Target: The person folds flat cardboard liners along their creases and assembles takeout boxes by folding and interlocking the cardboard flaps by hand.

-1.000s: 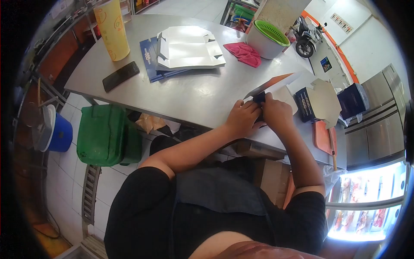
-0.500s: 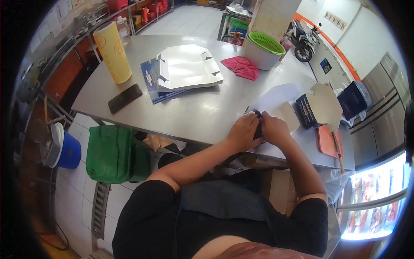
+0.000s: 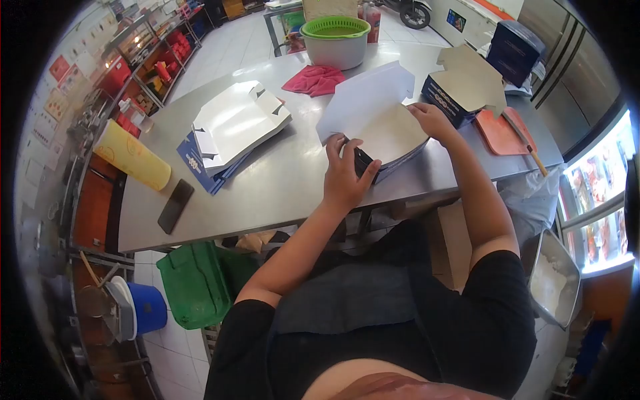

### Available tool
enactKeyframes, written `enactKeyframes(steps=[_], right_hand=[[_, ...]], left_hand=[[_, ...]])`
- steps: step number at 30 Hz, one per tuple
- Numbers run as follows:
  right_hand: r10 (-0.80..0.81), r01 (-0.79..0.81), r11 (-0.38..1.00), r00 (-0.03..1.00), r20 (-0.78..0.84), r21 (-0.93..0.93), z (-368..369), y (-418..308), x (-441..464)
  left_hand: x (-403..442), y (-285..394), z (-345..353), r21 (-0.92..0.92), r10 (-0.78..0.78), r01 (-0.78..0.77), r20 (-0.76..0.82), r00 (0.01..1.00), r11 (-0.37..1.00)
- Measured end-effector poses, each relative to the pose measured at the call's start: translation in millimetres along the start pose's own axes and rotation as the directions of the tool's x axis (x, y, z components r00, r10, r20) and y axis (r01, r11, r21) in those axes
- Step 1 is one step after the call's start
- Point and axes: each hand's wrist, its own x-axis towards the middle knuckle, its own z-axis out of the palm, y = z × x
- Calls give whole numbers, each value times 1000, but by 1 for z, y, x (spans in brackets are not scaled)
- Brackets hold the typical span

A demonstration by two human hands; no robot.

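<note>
A partly folded cardboard box (image 3: pixel 390 133), pale inside and dark outside, lies on the steel table (image 3: pixel 280 180) with one large panel standing up. My left hand (image 3: pixel 347 170) grips its left side, fingers over the dark edge and thumb apart from them. At the box's right rear corner, my right hand (image 3: pixel 433 121) has its fingers on the edge; the fingertips are partly hidden. To the right stands an open blue box (image 3: pixel 443 97) with its pale lid raised. Flat white box blanks (image 3: pixel 240 127) are stacked on blue ones (image 3: pixel 193 160) at the left.
Around the table are a phone (image 3: pixel 176 207), a yellow roll (image 3: pixel 132 155), a pink cloth (image 3: pixel 313 80), a white tub (image 3: pixel 337 52) with a green basket, and an orange board (image 3: pixel 500 137) bearing a knife. A green bin (image 3: pixel 193 283) stands below the front edge.
The view has swung to the right. My hands, close together before, are now apart on two sides of the box, and its pale inside has opened out to view.
</note>
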Motion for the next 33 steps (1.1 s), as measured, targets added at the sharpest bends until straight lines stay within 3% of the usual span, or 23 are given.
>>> enactKeyframes(steps=[3,9,12,15,18,21,22,23,25,30,33], right_hand=[[71,-72,997,996,45,18,-9,-16,-7],[33,-35,999,997,70,30,-8,8,13],[116,-122,988,991,68,95,-8,-4,4],[92,-103,985,992,83,140,-8,14,7],[54,-39,908,998,-24,416,3,29,-3],[141,-15,672,984,-108,740,8,43,-21],[135,28,698,976,-169,716,10,54,-23],[131,67,722,964,-231,689,15,69,-24],[110,122,747,947,-303,653,21,76,-24],[22,172,829,941,-339,532,24,72,-24],[13,162,876,934,-358,453,22,60,-32]], left_hand=[[0,4,-2,26,-14,14,-4,1000,1000],[2,-1,-2,51,-53,52,9,999,997],[1,-3,-2,113,-49,45,29,998,993],[-1,-10,-3,235,32,-39,32,999,971],[-2,-6,-25,-80,-19,17,-27,999,997],[8,-4,-79,0,-76,76,-29,997,997],[15,-33,-92,200,99,-79,-95,991,977],[27,-51,-113,342,169,-141,-55,984,929],[48,-94,-150,491,166,-135,-19,986,861],[82,-166,-209,562,-79,-14,142,987,827],[95,-169,-220,494,-276,152,189,942,856]])
